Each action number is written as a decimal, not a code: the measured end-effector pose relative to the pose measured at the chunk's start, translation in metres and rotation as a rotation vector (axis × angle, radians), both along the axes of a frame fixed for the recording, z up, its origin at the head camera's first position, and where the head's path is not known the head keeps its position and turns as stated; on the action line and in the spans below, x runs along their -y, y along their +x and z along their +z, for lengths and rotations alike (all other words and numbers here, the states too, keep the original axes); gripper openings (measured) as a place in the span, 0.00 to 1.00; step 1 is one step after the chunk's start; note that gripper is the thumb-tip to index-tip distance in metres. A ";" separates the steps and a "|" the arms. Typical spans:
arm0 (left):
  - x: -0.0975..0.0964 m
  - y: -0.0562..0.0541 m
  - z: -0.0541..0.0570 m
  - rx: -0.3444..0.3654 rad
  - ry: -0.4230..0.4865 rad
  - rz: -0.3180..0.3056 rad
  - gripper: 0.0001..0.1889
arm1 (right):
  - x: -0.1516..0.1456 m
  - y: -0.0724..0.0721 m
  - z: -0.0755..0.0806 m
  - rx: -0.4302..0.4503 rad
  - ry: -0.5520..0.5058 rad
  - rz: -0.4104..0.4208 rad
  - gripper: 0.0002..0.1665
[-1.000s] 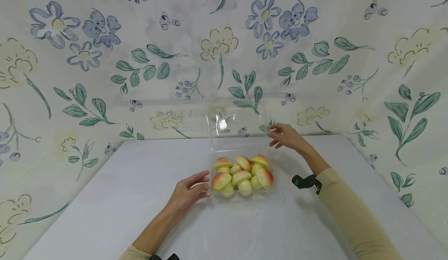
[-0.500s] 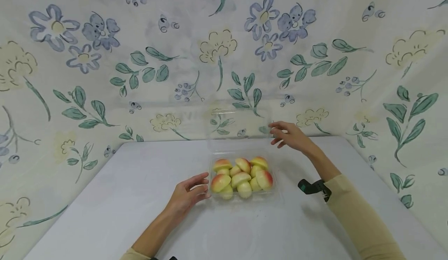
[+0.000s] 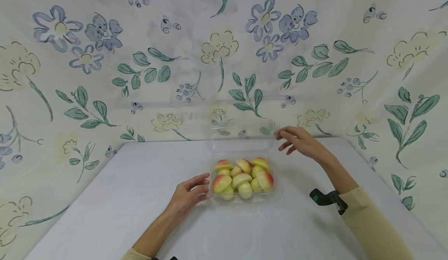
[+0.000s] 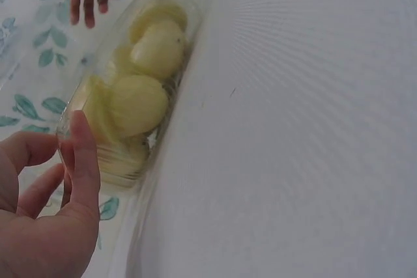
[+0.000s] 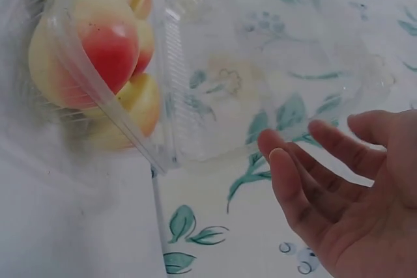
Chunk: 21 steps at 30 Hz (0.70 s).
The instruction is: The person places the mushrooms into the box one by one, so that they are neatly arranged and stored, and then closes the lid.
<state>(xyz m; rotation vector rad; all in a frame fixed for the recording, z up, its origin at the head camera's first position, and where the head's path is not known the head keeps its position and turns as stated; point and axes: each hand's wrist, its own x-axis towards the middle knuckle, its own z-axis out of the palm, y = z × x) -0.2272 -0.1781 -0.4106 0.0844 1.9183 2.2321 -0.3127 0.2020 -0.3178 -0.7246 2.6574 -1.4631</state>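
A clear plastic clamshell box (image 3: 241,194) stands on the table, filled with several yellow, red-blushed mushroom-shaped pieces (image 3: 241,180). Its transparent lid (image 3: 241,145) is raised at the far side and leans back toward the patterned cloth. At the box's left side is my left hand (image 3: 187,195), its fingertips touching or very near the wall; in the left wrist view, fingers (image 4: 85,167) lie against the box's end. My right hand (image 3: 297,141) hovers beside the lid's right edge, fingers loosely bent and holding nothing. Whether a fingertip touches the lid cannot be told.
The white table (image 3: 140,182) extends around the box. Behind it hangs a flower-patterned cloth (image 3: 189,57), just beyond the table's far edge. A black wrist device (image 3: 327,198) sits on the right forearm.
The lid has tipped, its upper edge now lower than before. My right hand has drawn away to the right and slightly down. The left hand and the box have stayed put.
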 end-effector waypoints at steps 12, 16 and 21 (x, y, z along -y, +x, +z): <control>0.000 -0.005 0.000 0.023 -0.043 0.008 0.26 | -0.007 0.014 -0.010 0.095 -0.019 0.037 0.31; 0.000 -0.004 -0.001 0.032 -0.037 0.017 0.27 | -0.008 0.016 -0.017 0.151 0.007 0.062 0.32; 0.002 -0.002 0.000 0.023 -0.013 0.027 0.26 | -0.009 0.019 -0.024 0.176 0.109 0.131 0.27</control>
